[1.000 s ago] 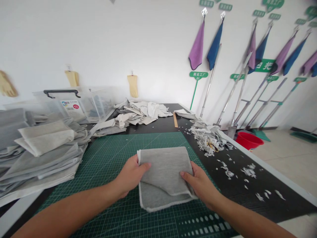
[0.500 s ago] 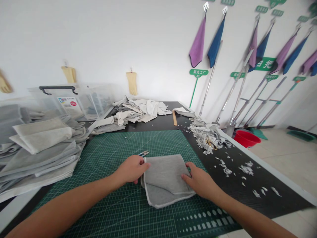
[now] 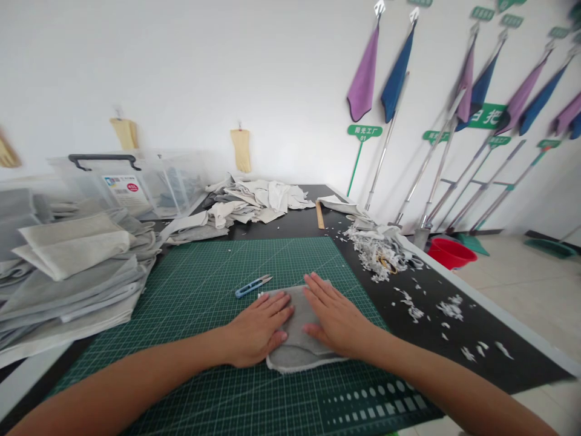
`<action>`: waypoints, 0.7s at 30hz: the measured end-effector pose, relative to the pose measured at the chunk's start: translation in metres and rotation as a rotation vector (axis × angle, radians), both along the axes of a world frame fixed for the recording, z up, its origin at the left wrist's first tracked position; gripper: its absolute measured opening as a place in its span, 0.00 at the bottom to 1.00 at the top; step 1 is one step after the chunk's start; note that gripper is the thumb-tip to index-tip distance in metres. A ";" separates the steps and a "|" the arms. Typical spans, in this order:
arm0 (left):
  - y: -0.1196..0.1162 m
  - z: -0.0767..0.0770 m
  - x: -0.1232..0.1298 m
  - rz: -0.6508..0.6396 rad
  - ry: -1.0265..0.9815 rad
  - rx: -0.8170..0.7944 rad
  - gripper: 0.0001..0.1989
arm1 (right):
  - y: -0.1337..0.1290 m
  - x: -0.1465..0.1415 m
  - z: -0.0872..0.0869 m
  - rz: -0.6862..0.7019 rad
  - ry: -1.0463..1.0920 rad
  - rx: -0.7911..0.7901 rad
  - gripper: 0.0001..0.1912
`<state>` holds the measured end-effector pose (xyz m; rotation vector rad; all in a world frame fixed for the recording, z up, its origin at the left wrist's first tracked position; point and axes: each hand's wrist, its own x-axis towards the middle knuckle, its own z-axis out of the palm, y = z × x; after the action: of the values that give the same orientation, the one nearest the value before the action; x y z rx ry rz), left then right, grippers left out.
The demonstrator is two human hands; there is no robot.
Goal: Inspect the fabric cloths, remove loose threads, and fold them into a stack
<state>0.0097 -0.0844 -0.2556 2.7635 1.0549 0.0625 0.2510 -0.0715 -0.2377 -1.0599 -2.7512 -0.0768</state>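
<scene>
A folded grey cloth (image 3: 299, 330) with a white stitched edge lies on the green cutting mat (image 3: 190, 315). My left hand (image 3: 263, 327) rests flat on its left part, fingers stretched out. Flat on the right part lies my right hand (image 3: 333, 315), its fingers extended toward the far edge. Between the two hands a strip of the cloth shows; the rest is hidden under the palms. Just beyond my left hand, blue thread snips (image 3: 252, 286) lie on the mat.
Stacked grey cloths (image 3: 72, 284) stand at the left, before a clear plastic box (image 3: 122, 188). Fabric scraps (image 3: 258, 203) are heaped at the back. White trimmings (image 3: 379, 251) and a wooden ruler (image 3: 320, 215) lie on the black table (image 3: 454, 357). A red basin (image 3: 451, 253) is beyond its right edge.
Both hands have let go of the cloth's side edges and moved inward, now lying flat on top. The thread snips, partly covered before, show fully.
</scene>
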 end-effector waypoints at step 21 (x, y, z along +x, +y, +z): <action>-0.001 -0.002 -0.004 0.014 -0.029 -0.080 0.29 | 0.042 0.027 -0.014 -0.213 0.011 0.039 0.33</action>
<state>0.0059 -0.0853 -0.2572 2.6765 1.0456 0.0603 0.2784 -0.0290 -0.2516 -1.3344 -2.6057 -0.1534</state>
